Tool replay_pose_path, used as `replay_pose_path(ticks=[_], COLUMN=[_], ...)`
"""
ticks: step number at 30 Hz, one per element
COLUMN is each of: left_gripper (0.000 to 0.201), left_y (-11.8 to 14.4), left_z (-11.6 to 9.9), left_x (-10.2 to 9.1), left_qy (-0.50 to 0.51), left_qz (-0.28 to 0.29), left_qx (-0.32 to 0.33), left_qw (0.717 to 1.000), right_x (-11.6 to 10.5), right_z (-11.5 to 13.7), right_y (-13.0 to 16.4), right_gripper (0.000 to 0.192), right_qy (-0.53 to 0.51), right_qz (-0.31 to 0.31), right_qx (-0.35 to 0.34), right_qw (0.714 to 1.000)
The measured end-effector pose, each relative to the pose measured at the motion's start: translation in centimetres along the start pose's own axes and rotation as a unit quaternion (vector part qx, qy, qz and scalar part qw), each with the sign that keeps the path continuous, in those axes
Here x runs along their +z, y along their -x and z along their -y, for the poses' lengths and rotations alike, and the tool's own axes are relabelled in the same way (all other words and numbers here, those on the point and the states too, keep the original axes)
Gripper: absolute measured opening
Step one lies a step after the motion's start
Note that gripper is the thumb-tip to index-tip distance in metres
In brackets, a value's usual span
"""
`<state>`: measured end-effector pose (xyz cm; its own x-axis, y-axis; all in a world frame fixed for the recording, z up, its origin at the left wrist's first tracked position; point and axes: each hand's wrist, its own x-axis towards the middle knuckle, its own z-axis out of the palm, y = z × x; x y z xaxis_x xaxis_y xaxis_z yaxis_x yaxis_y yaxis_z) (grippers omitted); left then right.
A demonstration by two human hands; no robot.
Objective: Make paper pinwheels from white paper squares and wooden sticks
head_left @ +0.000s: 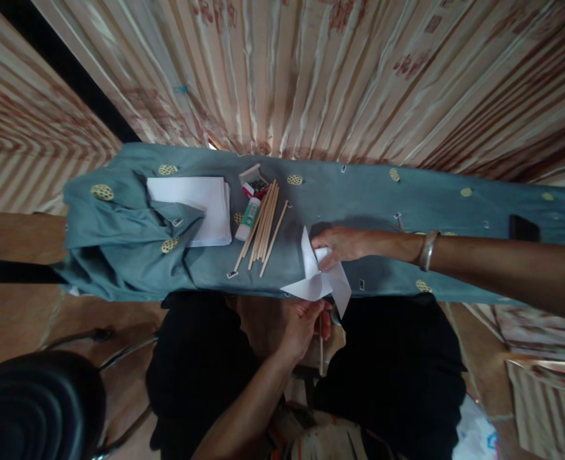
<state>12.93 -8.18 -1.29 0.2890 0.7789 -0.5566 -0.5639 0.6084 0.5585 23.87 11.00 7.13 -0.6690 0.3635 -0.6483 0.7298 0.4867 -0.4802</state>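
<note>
A white paper pinwheel (pixel 311 285) hangs over the near edge of a table covered with a blue-grey cloth (pixel 359 198). My left hand (pixel 304 327) is below the table edge, closed around the thin wooden stick (pixel 321 354) under the pinwheel. My right hand (pixel 342 246) reaches in from the right, a bangle on its wrist, and its fingers pinch one folded blade of the pinwheel near the centre.
A bundle of wooden sticks (pixel 263 223), a glue tube (pixel 250 217) and a small open box (pixel 254 182) lie left of the pinwheel. A stack of white paper (pixel 201 204) sits further left. A black phone-like object (pixel 525 228) is at far right, a black stool (pixel 33 409) at lower left.
</note>
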Motion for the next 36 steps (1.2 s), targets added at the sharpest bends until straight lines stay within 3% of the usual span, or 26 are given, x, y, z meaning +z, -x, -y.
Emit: replay_pose_path(ticks=[20,36], left_gripper=[0.057,0.058], left_y=[-0.2,-0.3], left_z=[0.0,0.4], left_x=[0.4,0.7], left_qy=[0.018,0.006], left_qz=[-0.025,-0.018], left_qx=[-0.015,0.019], left_qw=[0.999,1.0], right_x=[0.8,1.0], right_z=[-1.2,-0.8], right_y=[-0.6,-0.5], right_gripper=[0.021,0.021], right_qy=[-0.019,-0.014], right_qz=[-0.018,-0.029], right_qx=[-0.007,0.028], right_qw=[1.0,0.999])
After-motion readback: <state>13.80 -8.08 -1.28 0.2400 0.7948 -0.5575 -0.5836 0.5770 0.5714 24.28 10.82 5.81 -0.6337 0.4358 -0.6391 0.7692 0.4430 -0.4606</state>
